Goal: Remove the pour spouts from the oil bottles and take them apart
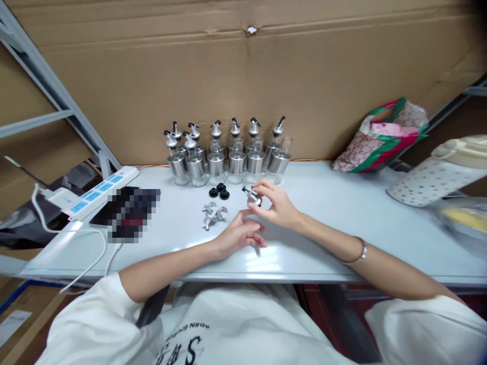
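My right hand (279,205) pinches a silver pourer spout (252,196) with a black flap, held just above the table. Below it and a little to the left is my left hand (242,234), fingers loosely bent and apart, with nothing visible in it. Left of the hands lie several loose silver spout tops (215,214). Behind those sit three black stoppers (219,191) in a cluster. Two rows of glass oil bottles with steel sleeves (236,165) stand at the back. Several carry pourer spouts; the others in the front row have bare necks.
At the left are a white power strip (101,191), a dark phone-like object (131,215), partly blurred out, and a white cable (103,243). A patterned bag (380,137) and a spotted flask (437,175) stand at the right. A cardboard wall (297,86) closes the back.
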### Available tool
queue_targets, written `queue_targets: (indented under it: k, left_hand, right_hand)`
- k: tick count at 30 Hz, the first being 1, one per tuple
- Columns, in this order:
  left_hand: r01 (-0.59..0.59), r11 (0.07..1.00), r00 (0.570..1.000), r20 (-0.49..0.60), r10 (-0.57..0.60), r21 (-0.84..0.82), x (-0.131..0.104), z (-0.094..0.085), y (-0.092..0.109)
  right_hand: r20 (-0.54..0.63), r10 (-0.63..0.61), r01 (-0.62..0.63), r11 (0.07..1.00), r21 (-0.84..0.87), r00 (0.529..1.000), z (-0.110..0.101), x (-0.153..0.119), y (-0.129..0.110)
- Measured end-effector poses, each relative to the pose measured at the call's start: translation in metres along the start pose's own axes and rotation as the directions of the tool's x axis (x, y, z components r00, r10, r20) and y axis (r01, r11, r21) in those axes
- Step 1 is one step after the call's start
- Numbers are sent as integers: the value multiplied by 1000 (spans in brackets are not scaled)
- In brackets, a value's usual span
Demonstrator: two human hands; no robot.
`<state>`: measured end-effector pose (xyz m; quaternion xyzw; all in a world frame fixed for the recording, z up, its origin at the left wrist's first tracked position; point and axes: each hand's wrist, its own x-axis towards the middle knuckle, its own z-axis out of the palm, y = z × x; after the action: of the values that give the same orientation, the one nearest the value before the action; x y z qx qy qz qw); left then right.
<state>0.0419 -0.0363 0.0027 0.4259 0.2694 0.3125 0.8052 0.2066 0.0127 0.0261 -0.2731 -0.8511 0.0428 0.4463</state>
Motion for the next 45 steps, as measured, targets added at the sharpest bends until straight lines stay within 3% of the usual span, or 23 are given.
queue_targets:
  k: [5,10,14,16,18,22,27,30,40,45]
  left_hand:
    - [4,1000,995,96,-1,-31,1,-2,1]
    - [9,999,983,183,-3,-31,0,-4,0]
    - [49,990,991,131,-32,-130,-1,-3,5]
    - [76,992,993,100,-66,-100,-1,-1,6]
    - [99,995,993,76,-96,-35,0,0,7]
    - [108,992,992,66,-112,57,1,-2,4]
    - [42,991,993,101,-55,125,1,-5,-1]
    - [32,981,988,142,-60,191,1,-6,-2]
    - [-8,948,978,199,-58,318,-3,-5,-1]
    - [-28,935,973,222,-55,353,-7,-1,0]
  right_hand:
    - [99,61,-70,994,86,993,-6,-17,-21]
    - [166,80,-87,996,35,983,-2,-19,-18]
    - [225,-173,205,970,-128,959,-2,-19,-12]
    - [249,-292,342,921,-188,923,-5,-19,-11]
    - [248,-346,404,883,-240,905,-7,-18,-12]
    - [203,-336,384,877,-289,920,-10,-17,-10]
    - [84,-230,245,917,-316,970,-11,-18,-7]
    - [84,-180,198,922,-332,980,-11,-17,-7]
    - [133,-342,365,835,-411,930,-13,-16,-7]
    - [167,-454,476,750,-459,876,-11,-16,-4]
